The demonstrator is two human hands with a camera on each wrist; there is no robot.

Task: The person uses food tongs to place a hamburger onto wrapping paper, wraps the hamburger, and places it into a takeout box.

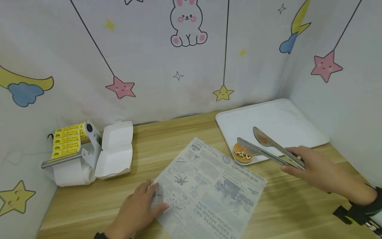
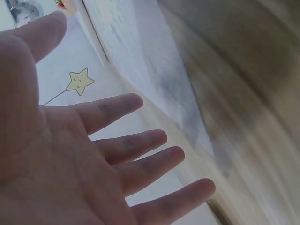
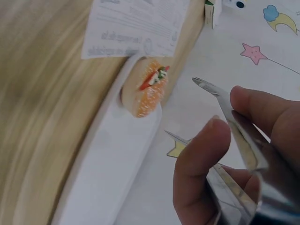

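My right hand point(image 1: 311, 167) grips a pair of metal tongs point(image 1: 290, 156), their two arms spread apart above the white tray point(image 1: 277, 116). Near the tongs' tips a small burger-like sandwich point(image 1: 242, 154) with an orange topped bun lies at the tray's near left corner. Nothing sits between the tong tips in the right wrist view. A printed sheet of paper point(image 1: 209, 196) lies flat on the table. My left hand point(image 1: 135, 209) is at the sheet's left edge with fingers extended; the left wrist view shows its palm point(image 2: 61, 154) bare and fingers spread.
At the back left stands a dispenser point(image 1: 95, 139) with a roll of yellow labels point(image 1: 66, 141). Beside it is an opened white takeaway box point(image 1: 116, 149). A patterned wall point(image 1: 155, 59) borders the wooden table point(image 1: 158, 136) behind and at the sides.
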